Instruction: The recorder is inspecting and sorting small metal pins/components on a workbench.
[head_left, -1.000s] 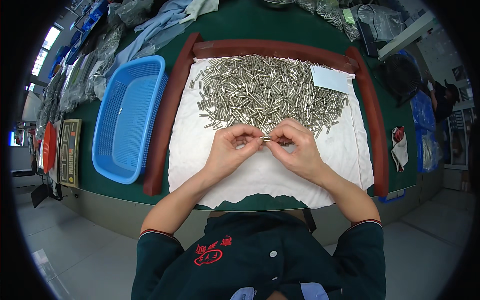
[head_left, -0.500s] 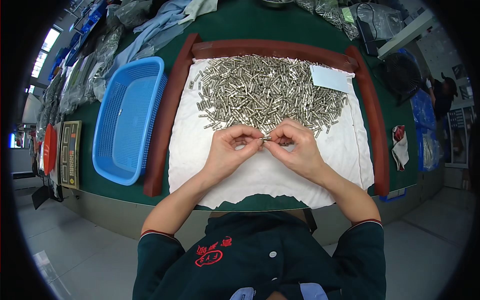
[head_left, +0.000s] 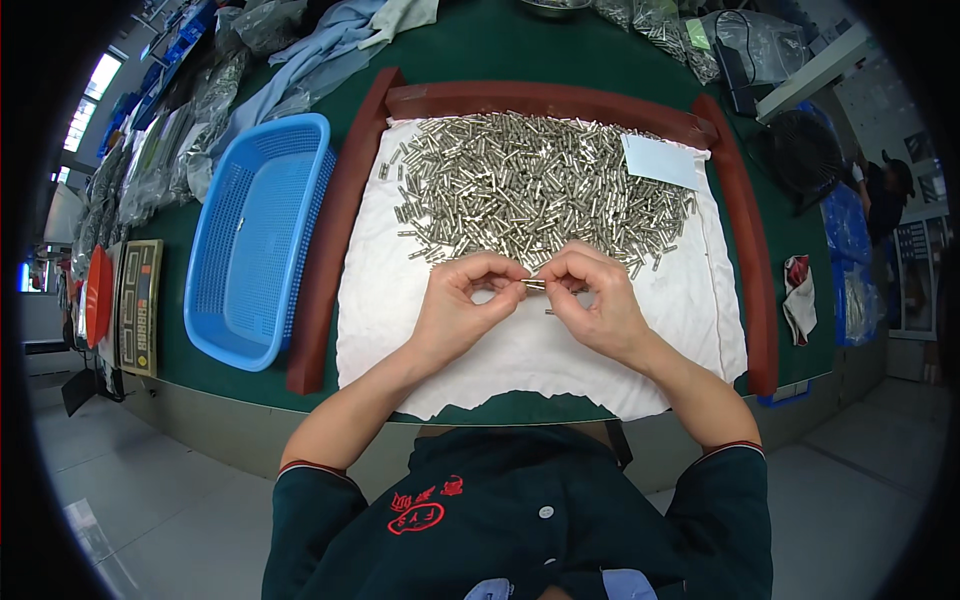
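A small, shiny metal pin [head_left: 534,284] lies between my two hands, above the white cloth [head_left: 480,360]. The thumb and index finger of my left hand [head_left: 462,305] pinch its left end. My right hand [head_left: 603,305] is closed, with its fingertips at the pin's right end; its curled fingers partly hide what else they may hold. Just under the right thumb, another short metal piece [head_left: 549,311] shows. Beyond both hands spreads a large pile of similar metal pins [head_left: 530,185], loose on the cloth.
A dark red wooden frame [head_left: 550,98] borders the cloth on three sides. To the left stands a blue plastic basket [head_left: 205,290]. A pale card [head_left: 660,162] rests on the pile's right side. Farther right are a crumpled cloth [head_left: 799,300] and a black fan [head_left: 805,150].
My right fingers have shifted slightly around the pin. The short metal piece below the right thumb now shows. Both forearms stay nearly where they were.
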